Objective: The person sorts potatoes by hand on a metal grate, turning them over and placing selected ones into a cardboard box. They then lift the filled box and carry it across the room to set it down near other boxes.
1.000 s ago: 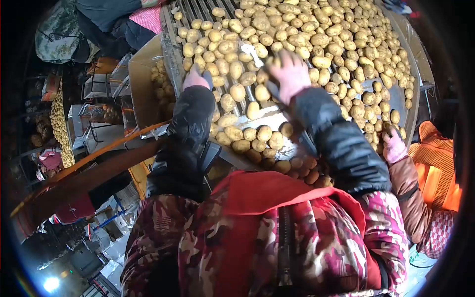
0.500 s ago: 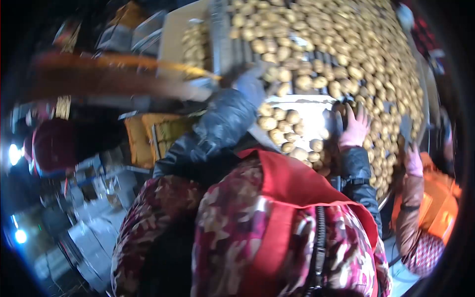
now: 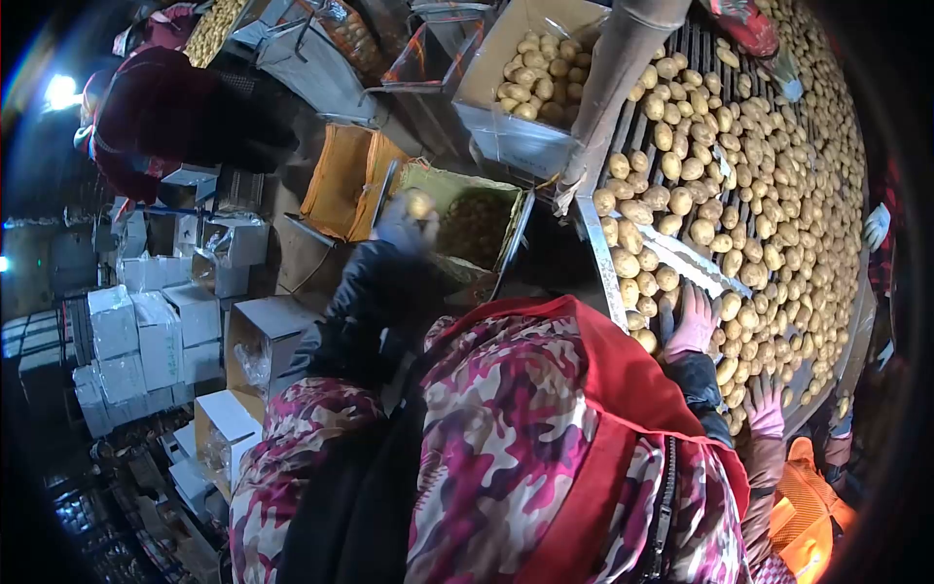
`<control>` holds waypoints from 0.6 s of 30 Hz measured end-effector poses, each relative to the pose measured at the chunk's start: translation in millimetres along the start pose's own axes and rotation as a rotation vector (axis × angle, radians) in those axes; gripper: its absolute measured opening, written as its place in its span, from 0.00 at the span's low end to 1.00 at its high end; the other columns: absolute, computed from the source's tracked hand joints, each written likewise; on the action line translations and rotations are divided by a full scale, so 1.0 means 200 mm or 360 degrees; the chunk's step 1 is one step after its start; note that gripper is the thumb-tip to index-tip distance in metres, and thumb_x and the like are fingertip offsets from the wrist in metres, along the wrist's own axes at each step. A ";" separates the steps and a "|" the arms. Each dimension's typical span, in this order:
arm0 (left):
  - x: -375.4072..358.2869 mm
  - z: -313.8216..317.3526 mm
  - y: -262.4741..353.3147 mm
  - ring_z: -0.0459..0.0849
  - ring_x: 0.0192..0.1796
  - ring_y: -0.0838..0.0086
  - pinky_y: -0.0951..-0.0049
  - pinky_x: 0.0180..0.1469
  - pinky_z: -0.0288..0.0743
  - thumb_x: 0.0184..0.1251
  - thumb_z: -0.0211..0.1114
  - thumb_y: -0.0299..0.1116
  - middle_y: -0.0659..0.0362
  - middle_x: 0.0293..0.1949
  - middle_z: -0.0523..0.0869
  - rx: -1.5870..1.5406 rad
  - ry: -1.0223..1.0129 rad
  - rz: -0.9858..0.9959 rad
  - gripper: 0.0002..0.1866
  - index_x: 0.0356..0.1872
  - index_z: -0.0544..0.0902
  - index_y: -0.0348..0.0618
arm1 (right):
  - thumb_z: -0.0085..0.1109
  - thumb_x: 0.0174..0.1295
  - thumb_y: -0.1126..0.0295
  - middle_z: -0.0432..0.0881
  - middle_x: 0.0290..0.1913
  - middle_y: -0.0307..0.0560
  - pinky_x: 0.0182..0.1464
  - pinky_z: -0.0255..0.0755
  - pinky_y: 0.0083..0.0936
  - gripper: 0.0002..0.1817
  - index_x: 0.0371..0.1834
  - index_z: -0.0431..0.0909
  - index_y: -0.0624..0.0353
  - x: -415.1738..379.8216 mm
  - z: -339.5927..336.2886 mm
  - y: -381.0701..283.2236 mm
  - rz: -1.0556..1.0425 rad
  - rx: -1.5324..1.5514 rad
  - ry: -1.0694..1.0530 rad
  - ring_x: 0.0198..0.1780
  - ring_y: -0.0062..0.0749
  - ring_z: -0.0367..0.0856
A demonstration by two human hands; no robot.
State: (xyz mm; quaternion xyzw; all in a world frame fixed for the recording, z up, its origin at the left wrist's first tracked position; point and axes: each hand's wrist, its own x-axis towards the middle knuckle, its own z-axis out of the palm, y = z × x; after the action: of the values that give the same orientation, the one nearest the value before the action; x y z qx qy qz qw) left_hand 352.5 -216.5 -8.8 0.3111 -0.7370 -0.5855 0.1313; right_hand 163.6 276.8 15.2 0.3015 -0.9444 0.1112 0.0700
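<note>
Now the left hand [image 3: 404,222] has swung off the table [image 3: 623,136], gripping a potato [image 3: 420,204] above the box [image 3: 477,224]; the right hand [image 3: 695,326] lies flat, empty, among the potatoes [image 3: 759,214].

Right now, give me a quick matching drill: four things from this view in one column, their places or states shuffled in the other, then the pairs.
Things:
1. left hand
2. right hand
3. cardboard box
4. white cartons

Places or states:
A. stacked at the far left
B. laid on the potatoes on the sorting table
C. raised over the green-lined box, holding a potato
D. beside the table's top corner, full of potatoes

Pairs: 1-C, 2-B, 3-D, 4-A
</note>
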 end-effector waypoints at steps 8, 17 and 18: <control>0.18 -0.38 0.24 0.78 0.70 0.61 0.57 0.72 0.72 0.84 0.53 0.44 0.57 0.69 0.80 -0.1785 0.1058 -0.0904 0.16 0.61 0.78 0.50 | 0.65 0.67 0.60 0.78 0.65 0.63 0.72 0.65 0.55 0.28 0.68 0.75 0.59 -0.01 -0.07 -0.01 0.0100 0.0331 -0.0019 0.66 0.62 0.75; -0.02 0.97 0.60 0.86 0.54 0.48 0.57 0.56 0.82 0.69 0.70 0.35 0.45 0.56 0.86 0.0566 -0.1000 0.1259 0.25 0.64 0.80 0.39 | 0.63 0.65 0.47 0.74 0.74 0.53 0.79 0.51 0.63 0.32 0.72 0.73 0.43 -0.22 -0.05 0.33 0.0433 0.0008 -0.0036 0.77 0.55 0.67; 0.01 1.07 0.68 0.84 0.59 0.46 0.56 0.60 0.80 0.67 0.72 0.38 0.43 0.59 0.84 0.0796 -0.1070 0.1430 0.27 0.65 0.80 0.39 | 0.62 0.67 0.49 0.73 0.74 0.51 0.79 0.51 0.62 0.30 0.72 0.74 0.42 -0.23 -0.11 0.38 0.0494 -0.0113 -0.0061 0.77 0.52 0.67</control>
State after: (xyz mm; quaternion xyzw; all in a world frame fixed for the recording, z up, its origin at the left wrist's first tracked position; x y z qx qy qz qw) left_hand 189.7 -34.6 58.6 -0.2104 -0.9121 -0.3483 0.0487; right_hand 158.9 367.9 15.1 0.1515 -0.9841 0.0813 0.0445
